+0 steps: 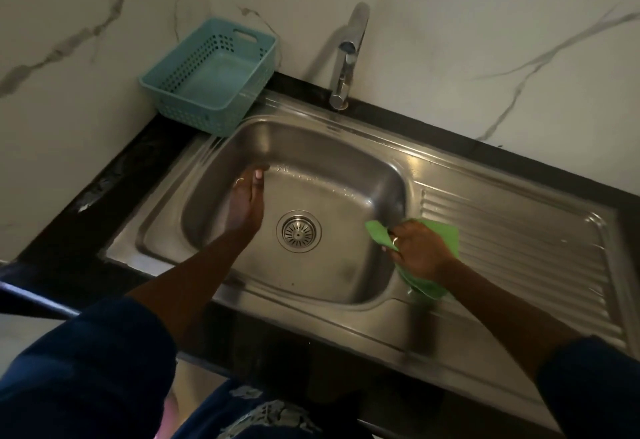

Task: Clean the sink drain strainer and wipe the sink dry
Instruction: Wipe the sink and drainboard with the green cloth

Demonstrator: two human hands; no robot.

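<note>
The steel sink (332, 168) has a round metal drain strainer (298, 230) seated in the middle of its basin floor. My left hand (245, 203) reaches into the basin left of the strainer, fingers extended toward the back wall, holding nothing. My right hand (417, 248) grips a green cloth (443, 236) at the basin's right rim, where the bowl meets the drainboard. Water drops glisten on the basin's back right wall.
A teal perforated plastic basket (211, 75) stands on the black counter at the back left corner. A chrome tap (346, 57) rises behind the sink. The ribbed drainboard (519, 241) extends to the right. Marble-patterned walls close the back and left.
</note>
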